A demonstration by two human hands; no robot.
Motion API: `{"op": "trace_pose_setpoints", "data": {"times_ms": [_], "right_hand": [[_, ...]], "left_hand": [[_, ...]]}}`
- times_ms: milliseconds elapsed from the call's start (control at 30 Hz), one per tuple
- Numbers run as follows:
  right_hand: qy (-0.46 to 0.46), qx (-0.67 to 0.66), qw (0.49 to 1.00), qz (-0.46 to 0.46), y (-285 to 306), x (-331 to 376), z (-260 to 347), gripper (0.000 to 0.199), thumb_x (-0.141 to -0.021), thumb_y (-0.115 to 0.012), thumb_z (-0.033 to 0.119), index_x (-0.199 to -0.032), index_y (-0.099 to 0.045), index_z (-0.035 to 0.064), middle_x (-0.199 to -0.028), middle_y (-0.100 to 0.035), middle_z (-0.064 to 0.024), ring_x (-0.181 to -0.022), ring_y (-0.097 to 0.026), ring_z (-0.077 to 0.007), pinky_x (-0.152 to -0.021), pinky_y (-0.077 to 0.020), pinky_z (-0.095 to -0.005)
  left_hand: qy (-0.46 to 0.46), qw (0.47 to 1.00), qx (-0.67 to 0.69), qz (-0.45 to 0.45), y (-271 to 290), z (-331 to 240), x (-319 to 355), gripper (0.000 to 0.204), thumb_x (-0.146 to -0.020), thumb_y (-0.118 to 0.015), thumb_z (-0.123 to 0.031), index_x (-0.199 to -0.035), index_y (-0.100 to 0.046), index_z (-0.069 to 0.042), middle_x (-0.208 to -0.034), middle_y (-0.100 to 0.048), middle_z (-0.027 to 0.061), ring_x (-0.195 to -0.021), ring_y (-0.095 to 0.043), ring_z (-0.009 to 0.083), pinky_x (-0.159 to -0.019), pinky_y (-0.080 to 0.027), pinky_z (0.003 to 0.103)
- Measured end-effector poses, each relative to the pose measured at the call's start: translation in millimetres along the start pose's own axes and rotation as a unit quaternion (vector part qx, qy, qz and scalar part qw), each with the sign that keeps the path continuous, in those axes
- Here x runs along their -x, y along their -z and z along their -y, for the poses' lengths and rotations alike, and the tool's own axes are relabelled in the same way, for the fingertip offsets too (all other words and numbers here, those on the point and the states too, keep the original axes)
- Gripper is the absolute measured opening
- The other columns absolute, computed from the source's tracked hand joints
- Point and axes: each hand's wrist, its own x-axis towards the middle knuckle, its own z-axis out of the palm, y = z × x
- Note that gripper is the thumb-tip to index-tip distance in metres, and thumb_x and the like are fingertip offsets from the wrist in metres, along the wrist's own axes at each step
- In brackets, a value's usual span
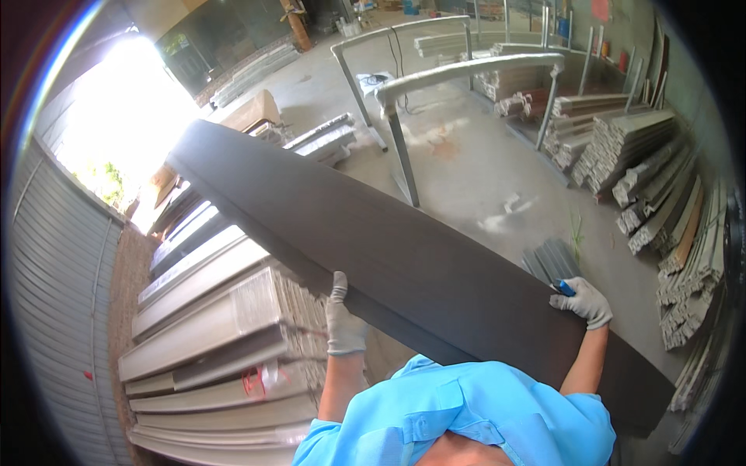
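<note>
A long, dark grey-brown panel (pixel 388 256) lies slantwise across the view, from the bright opening at the far left to the near right. My left hand (pixel 346 322), in a pale work glove, is closed around its near long edge, thumb up along the side; the other fingers are hidden underneath. The far long edge is gripped by my right hand (pixel 590 303), also gloved. A small blue object (pixel 563 288) pokes out between that hand's fingers; its kind I cannot make out. The panel's near right end passes beyond my right forearm.
Stacks of long pale panels (pixel 233 311) stand at the left, beside a corrugated metal wall (pixel 58 311). Ahead are two metal trestles with padded tops (pixel 474 70). Bundles of long profiles (pixel 622 144) line the right side. Grey ribbed pieces (pixel 550 260) lie on the floor.
</note>
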Motion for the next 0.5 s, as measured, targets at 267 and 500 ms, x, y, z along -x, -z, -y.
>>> {"op": "trace_pose_setpoints", "data": {"times_ms": [267,500], "right_hand": [[-0.081,-0.092,0.99,-0.07,42,-134,41,0.047,-0.081,-0.086,0.03,-0.113,-0.071,-0.0004,-0.086,-0.07,-0.0045,-0.078,-0.059,-0.0121,-0.078,-0.0504,-0.0314],[-0.092,-0.061,0.987,-0.12,51,-260,113,0.045,-0.081,-0.086,0.026,-0.114,-0.066,0.0029,-0.094,-0.066,-0.0013,-0.088,-0.058,-0.0108,-0.083,-0.0486,-0.0291]], "left_hand": [[0.056,0.995,-0.076,-0.03,-85,-8,-199,0.036,-0.1,-0.068,-0.026,-0.123,-0.062,0.001,-0.118,-0.068,0.0128,-0.108,-0.067,0.0275,-0.095,-0.058,0.04],[0.147,0.987,-0.062,0.006,-140,-45,-392,0.035,-0.096,-0.073,-0.024,-0.121,-0.059,-0.003,-0.109,-0.069,0.0115,-0.096,-0.069,0.0272,-0.077,-0.062,0.041]]}}
